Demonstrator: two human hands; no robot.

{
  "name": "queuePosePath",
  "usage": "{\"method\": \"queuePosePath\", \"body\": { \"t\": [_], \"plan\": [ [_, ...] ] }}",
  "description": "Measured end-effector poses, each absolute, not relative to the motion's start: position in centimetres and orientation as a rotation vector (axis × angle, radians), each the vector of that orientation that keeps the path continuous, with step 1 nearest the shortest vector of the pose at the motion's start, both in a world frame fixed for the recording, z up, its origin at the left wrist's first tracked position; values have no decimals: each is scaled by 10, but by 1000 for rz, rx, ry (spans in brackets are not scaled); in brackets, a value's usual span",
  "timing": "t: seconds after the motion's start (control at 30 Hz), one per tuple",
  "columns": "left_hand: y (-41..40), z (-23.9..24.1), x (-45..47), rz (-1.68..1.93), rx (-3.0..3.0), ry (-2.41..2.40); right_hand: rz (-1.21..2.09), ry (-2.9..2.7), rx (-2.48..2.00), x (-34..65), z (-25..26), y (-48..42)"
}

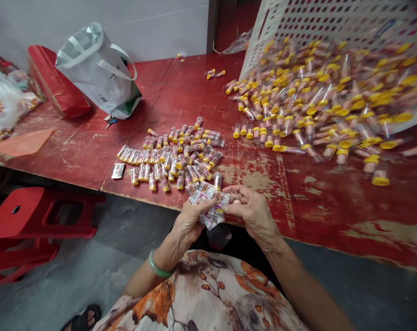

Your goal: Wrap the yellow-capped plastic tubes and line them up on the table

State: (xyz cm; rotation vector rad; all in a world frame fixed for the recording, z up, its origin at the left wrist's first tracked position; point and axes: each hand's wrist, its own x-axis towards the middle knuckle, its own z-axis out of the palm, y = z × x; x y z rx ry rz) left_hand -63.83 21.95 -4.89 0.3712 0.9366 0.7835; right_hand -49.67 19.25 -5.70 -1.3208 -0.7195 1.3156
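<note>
Near the table's front edge, my left hand holds a loose bunch of small printed packets, its thumb across the top of them. My right hand is at the right side of the bunch, thumb and fingers drawn together against its edge. What lies between those fingers is too small to make out. Just beyond my hands are several rows of small clear tubes with yellow caps, with printed pieces inside. A single silvery packet lies to their left.
A white perforated basket lies tipped at the right, with many yellow-capped clear tubes spilling from it onto the red table. At the back left stand a white bag and a red bag. Red stools are below left.
</note>
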Motion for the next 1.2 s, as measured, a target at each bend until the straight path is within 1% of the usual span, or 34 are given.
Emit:
{"method": "queuePosePath", "body": {
  "t": [0.1, 0.2, 0.4, 0.53, 0.63, 0.7, 0.8, 0.93, 1.07, 1.2],
  "plan": [
    [221, -45, -640, 671, 273, 910, 1406, -655, -1298, -494, -58, 195],
    [223, -48, -641, 662, 338, 890, 1482, -627, -1284, -492, -60, 198],
    [226, -64, -638, 724, 576, 966, 1451, -879, -1316, -481, -62, 199],
    [228, -66, -634, 913, 511, 972, 1259, -1070, -1304, -471, -65, 179],
    [230, -64, -631, 968, 437, 990, 1162, -1172, -1257, -472, -71, 155],
    [230, -64, -630, 975, 413, 1001, 993, -1279, -1320, -477, -75, 142],
    [229, -63, -628, 974, 395, 992, 648, -1375, -1423, -489, -77, 131],
    [226, -60, -626, 997, 371, 978, 352, -1469, -1335, -499, -75, 129],
    [221, -56, -623, 987, 317, 976, 212, -1560, -1236, -502, -74, 135],
    [217, -54, -621, 974, 282, 935, 85, -1579, -1233, -504, -73, 139]
  ]
}}
